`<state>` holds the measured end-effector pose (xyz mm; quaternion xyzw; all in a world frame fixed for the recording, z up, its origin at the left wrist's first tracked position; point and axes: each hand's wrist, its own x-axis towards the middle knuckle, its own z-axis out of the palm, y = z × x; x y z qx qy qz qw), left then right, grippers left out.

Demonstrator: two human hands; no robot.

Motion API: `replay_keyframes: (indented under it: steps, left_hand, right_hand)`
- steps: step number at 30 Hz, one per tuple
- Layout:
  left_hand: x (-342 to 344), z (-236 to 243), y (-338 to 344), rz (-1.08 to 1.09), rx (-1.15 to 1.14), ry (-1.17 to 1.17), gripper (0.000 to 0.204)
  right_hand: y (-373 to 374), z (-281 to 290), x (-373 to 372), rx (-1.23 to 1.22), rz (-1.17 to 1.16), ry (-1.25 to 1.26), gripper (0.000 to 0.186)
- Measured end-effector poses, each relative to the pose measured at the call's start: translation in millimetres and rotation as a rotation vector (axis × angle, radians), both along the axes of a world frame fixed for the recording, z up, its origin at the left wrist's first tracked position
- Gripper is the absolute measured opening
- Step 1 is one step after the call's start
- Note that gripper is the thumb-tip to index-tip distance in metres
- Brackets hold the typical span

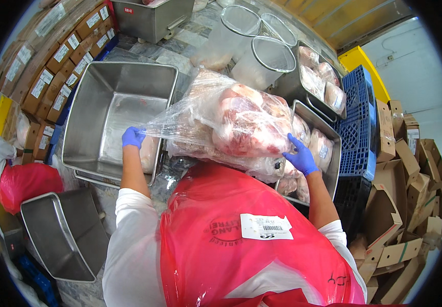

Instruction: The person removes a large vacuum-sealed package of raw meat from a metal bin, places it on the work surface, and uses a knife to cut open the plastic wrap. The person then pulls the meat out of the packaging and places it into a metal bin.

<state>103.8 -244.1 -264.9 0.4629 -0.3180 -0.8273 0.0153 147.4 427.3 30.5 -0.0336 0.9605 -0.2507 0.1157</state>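
A large clear plastic bag [177,123] of raw meat [251,120] lies in front of me, over packaged meat. My left hand [134,137], in a blue glove, grips the bag's loose end and draws it taut to the left, over the edge of a deep steel tub [123,110]. Little shows inside that tub except a pale piece of meat or packing at its right side. My right hand [302,157], also gloved in blue, rests against the right side of the meat with thumb and fingers apart. Beside it, a second steel tub [337,163] holds several wrapped meat pieces.
Clear round bins [263,64] stand ahead, near another tub of wrapped meat [320,79]. Blue pallets [356,117] and open cardboard boxes [405,204] crowd the right. Stacked cartons [59,56] line the left, where a person in a red apron [31,181] stands near a steel tub [65,235].
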Motion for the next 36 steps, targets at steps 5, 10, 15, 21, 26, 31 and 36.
replay_keyframes:
  steps: [5, 10, 15, 21, 26, 31, 36]
  left_hand:
    - [23, 88, 31, -0.523, -0.381, -0.096, 0.032]
    - [48, 147, 107, -1.025, -0.212, -0.204, 0.051]
    - [49, 134, 241, -1.106, 0.313, -0.137, 0.086]
    - [29, 95, 298, -0.942, 0.479, -0.139, 0.070]
    - [7, 64, 285, -0.825, 0.049, -0.221, 0.046]
    - [2, 66, 281, -0.952, 0.016, -0.280, 0.041]
    - [-2, 94, 276, -1.179, -0.184, -0.444, 0.059]
  right_hand:
    - [4, 0, 19, -0.072, -0.080, -0.002, 0.075]
    - [5, -13, 18, -0.146, -0.078, 0.048, 0.074]
    - [3, -13, 21, -0.176, -0.087, 0.091, 0.073]
    - [16, -16, 26, -0.353, -0.182, 0.012, 0.078]
    - [50, -75, 47, -0.664, -0.491, -0.143, 0.090]
    - [48, -129, 47, -0.693, -0.537, -0.268, 0.085]
    - [18, -137, 33, -0.470, -0.310, 0.039, 0.044]
